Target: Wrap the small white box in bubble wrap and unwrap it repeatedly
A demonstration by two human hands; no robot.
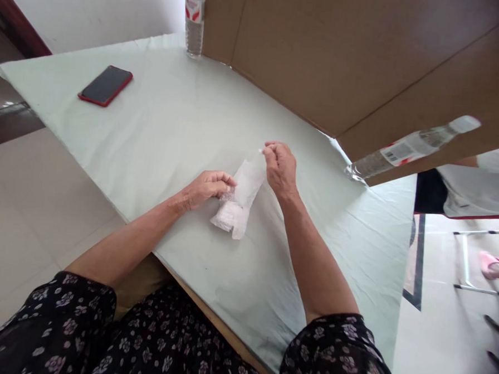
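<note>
A whitish, translucent sheet of wrapping [248, 184] slants across the table in front of me, with a crumpled bundle that looks like bubble wrap [228, 215] at its lower end. Its upper corner is pinched between the thumb and fingers of my right hand [280, 167]. From the left side, my left hand [211, 186] has its curled fingers on the edge of the bubble wrap, just above the bundle. Whatever the bundle may contain is hidden.
A pale green cloth [169, 121] covers the table. A phone in a red case [106, 85] lies at the far left. Two water bottles, one at the back [194, 22] and one at the right [402, 153], stand against a brown cardboard panel [298, 50]. Another person's sleeve [479, 188] shows behind it.
</note>
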